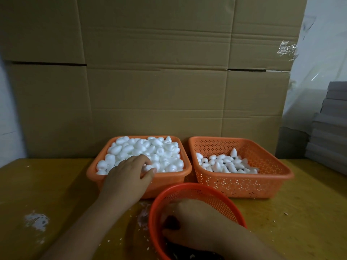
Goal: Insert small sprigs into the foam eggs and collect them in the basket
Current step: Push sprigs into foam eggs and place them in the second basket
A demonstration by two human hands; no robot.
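An orange square basket at centre left is heaped with plain white foam eggs. My left hand reaches into its near edge, with fingers and thumb curled around one egg. A second orange perforated basket to the right holds a smaller layer of foam eggs. My right hand is down inside a round red-orange basket at the near edge, fingers curled among dark sprigs. Whether it holds one is hidden.
A tall brown cardboard sheet stands right behind the baskets. A stack of grey boards sits at the far right. The yellow wooden table carries white foam crumbs and a scuffed patch at the left.
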